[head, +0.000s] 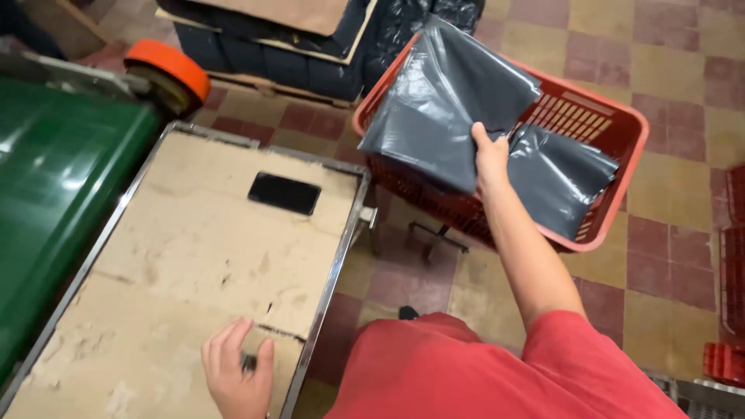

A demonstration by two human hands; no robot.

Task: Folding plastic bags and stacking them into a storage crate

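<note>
While the right hand (490, 159) pinches a flat dark grey plastic mailing bag (446, 101) over the red slotted plastic basket (613, 128) at two o'clock, more bags lie inside. Left hand (237, 372) rests at seven o'clock, fingers curled loosely on the worn beige metal-rimmed table (194, 256), gripping nothing clearly visible.

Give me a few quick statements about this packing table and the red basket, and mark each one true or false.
1. The right hand grips a grey plastic bag over the red basket. True.
2. The left hand rests in the basket. False: it rests on the worn table top.
3. A dark flat rectangle lies on the table. True.
4. The basket holds no bags. False: another grey bag lies inside it.
5. A green bin stands left of the table. True.
</note>
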